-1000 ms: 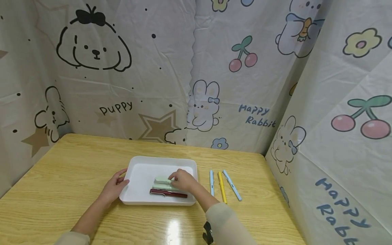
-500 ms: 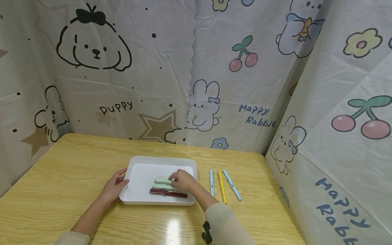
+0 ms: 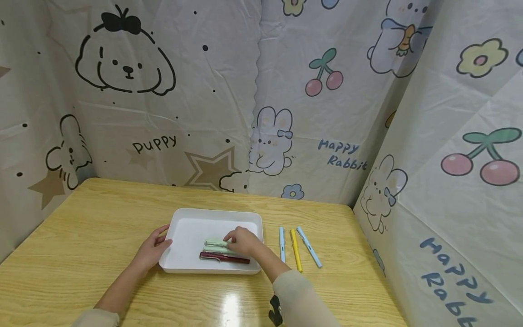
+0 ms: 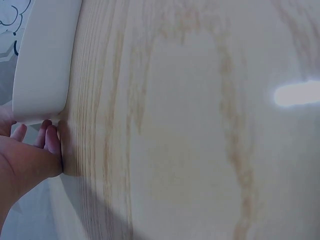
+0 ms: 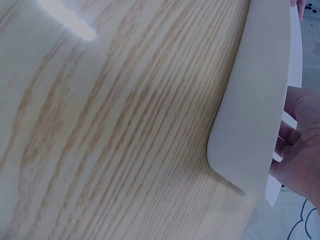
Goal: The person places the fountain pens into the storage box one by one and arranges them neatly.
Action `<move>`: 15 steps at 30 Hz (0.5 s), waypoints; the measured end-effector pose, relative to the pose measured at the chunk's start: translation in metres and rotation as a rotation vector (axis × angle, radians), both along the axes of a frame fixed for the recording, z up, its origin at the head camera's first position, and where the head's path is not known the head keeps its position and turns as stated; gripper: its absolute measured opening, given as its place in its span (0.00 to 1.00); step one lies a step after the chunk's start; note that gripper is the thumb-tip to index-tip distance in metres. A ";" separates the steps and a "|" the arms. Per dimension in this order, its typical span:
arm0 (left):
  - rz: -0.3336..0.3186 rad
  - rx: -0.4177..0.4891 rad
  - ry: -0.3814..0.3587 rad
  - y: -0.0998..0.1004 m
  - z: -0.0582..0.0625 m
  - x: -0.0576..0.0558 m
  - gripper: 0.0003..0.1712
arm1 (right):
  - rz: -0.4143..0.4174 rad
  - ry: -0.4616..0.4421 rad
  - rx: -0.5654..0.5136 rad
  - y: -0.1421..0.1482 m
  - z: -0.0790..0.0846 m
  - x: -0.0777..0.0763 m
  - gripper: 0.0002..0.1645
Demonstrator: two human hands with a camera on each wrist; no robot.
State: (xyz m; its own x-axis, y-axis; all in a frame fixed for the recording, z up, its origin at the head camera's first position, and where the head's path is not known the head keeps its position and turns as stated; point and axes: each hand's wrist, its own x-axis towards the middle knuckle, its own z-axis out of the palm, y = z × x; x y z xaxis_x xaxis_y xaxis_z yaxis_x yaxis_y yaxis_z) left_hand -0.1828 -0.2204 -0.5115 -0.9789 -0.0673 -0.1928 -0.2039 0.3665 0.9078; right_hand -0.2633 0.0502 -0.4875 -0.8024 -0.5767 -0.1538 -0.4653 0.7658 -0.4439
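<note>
In the head view a white tray (image 3: 188,236) holds two pale green pens and a dark red pen (image 3: 224,258). My right hand (image 3: 244,241) reaches over the tray's right part, thumb and index finger pinching the upper green pen (image 3: 212,243). The lower green pen (image 3: 216,250) lies between it and the red one, its right end hidden by the hand. My left hand (image 3: 152,250) holds the tray's left edge, thumb at the rim. In the left wrist view its fingers curl near the tray's corner; the right wrist view hides the pens behind the tray's wall.
On the wooden table (image 3: 102,218), right of the tray, lie a light blue pen (image 3: 282,243), a yellow pen (image 3: 296,250) and a second light blue pen (image 3: 309,247). Printed cloth (image 3: 163,113) hangs at the table's back and sides.
The upper green pen has shifted slightly left and down towards the lower one, with my right hand on it. My left hand and the tray have stayed put.
</note>
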 end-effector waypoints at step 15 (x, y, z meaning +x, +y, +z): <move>0.003 0.000 -0.016 0.000 0.001 0.000 0.34 | -0.053 0.030 -0.052 0.003 0.008 0.001 0.12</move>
State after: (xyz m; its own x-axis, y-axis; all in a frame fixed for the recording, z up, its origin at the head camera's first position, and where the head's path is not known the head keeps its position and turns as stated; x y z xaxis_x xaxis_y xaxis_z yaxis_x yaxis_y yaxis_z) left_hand -0.1830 -0.2204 -0.5102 -0.9754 -0.0706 -0.2087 -0.2200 0.3654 0.9045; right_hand -0.2623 0.0536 -0.4793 -0.8357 -0.5400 -0.1002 -0.4387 0.7661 -0.4697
